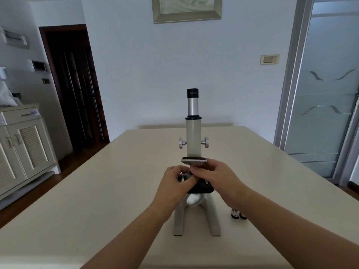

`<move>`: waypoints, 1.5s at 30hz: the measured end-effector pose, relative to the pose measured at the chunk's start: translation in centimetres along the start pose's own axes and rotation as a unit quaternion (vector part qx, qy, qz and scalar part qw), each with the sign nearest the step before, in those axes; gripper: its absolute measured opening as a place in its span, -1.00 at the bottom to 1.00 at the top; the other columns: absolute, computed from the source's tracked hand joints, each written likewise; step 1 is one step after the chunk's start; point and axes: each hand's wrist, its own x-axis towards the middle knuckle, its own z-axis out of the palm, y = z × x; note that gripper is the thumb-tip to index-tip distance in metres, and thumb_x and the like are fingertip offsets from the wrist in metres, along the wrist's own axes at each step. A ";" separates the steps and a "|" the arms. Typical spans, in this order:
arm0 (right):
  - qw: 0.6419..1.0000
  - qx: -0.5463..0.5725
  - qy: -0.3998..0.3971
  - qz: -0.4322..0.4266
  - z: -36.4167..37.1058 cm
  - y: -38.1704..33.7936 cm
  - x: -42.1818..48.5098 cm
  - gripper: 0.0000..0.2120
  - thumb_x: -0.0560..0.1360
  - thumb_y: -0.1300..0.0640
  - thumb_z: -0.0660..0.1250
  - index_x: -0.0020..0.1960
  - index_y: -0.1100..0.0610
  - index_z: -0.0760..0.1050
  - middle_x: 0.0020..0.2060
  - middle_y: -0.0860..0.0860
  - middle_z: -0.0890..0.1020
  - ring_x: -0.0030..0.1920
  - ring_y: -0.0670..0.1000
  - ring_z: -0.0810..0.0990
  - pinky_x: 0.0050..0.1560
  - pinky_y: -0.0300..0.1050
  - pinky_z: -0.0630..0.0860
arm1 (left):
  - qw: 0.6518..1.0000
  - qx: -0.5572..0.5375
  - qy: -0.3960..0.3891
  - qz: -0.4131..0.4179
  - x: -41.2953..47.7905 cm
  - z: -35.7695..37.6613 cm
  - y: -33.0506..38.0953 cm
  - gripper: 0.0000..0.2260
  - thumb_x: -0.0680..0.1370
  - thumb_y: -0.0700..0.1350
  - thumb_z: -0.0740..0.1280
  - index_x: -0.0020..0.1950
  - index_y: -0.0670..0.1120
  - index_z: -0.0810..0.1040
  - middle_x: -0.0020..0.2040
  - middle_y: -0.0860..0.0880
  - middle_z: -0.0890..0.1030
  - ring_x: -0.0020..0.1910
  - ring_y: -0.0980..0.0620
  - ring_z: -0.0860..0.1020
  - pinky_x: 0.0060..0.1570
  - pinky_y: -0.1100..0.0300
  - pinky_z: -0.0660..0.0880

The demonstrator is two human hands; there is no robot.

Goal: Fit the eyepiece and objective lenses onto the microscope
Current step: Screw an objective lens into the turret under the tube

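Note:
A pale grey microscope stands upright on the beige table. A black-topped eyepiece sits in the top of its tube. Both my hands meet under the nosepiece, just above the black stage. My left hand pinches a small dark and silver objective lens. My right hand has its fingertips closed at the underside of the nosepiece. Two more objective lenses stand on the table to the right of the base.
The table's far edge meets a white wall. A cabinet stands at the left beside a dark doorway. A frosted glass door is at the right.

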 end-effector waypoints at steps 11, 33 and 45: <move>1.000 0.003 -0.011 0.003 -0.2 0.1 -0.1 -0.84 0.57 0.12 0.45 0.12 0.08 0.73 0.00 0.07 0.80 0.09 0.07 0.76 0.27 0.08 0.61 | 1.000 -0.005 0.006 0.001 -0.2 0.0 0.1 -0.93 0.55 0.00 0.42 0.01 0.12 0.63 0.16 0.10 0.53 0.11 0.19 0.56 0.07 0.32 0.50; 1.000 0.016 -0.015 0.007 -0.1 0.1 -0.2 -0.82 0.58 0.12 0.44 0.15 0.12 0.72 0.02 0.08 0.79 0.11 0.09 0.75 0.23 0.00 0.64 | 1.000 0.022 -0.007 0.013 -0.3 -0.4 0.2 -0.89 0.56 -0.03 0.40 0.04 0.09 0.71 0.16 0.13 0.53 0.04 0.46 0.48 -0.08 0.62 0.38; 1.000 0.022 -0.014 0.011 0.0 0.0 -0.1 -0.81 0.56 0.15 0.47 0.17 0.09 0.69 0.02 0.05 0.79 0.07 0.04 0.77 0.07 -0.12 0.66 | 1.000 0.022 0.001 0.020 -0.3 -0.2 0.2 -0.88 0.55 -0.06 0.41 0.04 0.12 0.67 0.16 0.13 0.54 0.10 0.34 0.53 -0.05 0.58 0.41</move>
